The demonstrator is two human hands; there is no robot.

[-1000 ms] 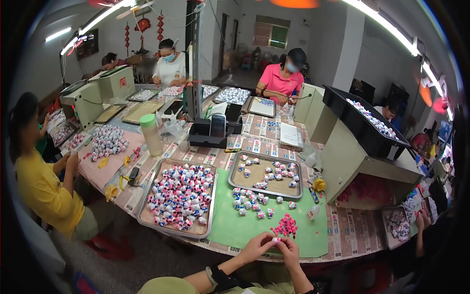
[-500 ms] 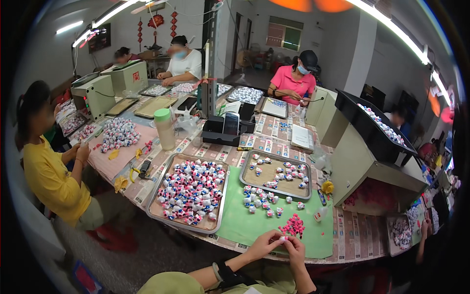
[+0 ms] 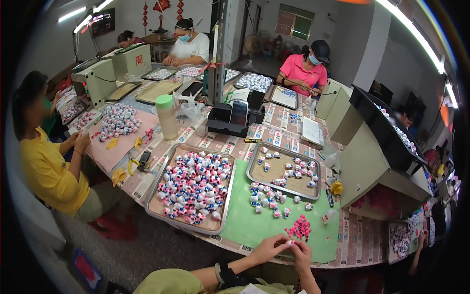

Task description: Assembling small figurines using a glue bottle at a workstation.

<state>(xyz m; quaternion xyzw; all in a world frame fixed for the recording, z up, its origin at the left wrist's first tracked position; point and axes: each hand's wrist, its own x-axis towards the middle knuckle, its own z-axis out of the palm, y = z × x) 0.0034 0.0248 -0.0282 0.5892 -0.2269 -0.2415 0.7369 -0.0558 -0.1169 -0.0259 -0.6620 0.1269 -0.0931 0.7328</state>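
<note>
Close to the table's near edge, my left hand (image 3: 269, 248) and my right hand (image 3: 301, 255) meet with fingertips pinched on a small white-and-pink figurine (image 3: 290, 242). Most of it is hidden by the fingers. Just beyond lies a heap of tiny bright pink pieces (image 3: 299, 228) on a green mat (image 3: 245, 234). Several white, blue and pink figurines (image 3: 264, 197) stand loose on the mat, in front of a metal tray (image 3: 317, 185) holding more of them. To the left, a larger metal tray (image 3: 226, 215) is piled with similar figurines.
A small clear bottle (image 3: 328, 216) stands at the mat's right, beside a large beige box (image 3: 364, 171). Farther back are a green-capped bottle (image 3: 166, 117), a black organizer with a phone (image 3: 239, 113), and pliers (image 3: 131, 166). Co-workers sit around the table, one in yellow (image 3: 54, 171) at left.
The whole view has shifted slightly, with the table scene sitting a little lower and farther right. Both my hands still pinch the small figurine.
</note>
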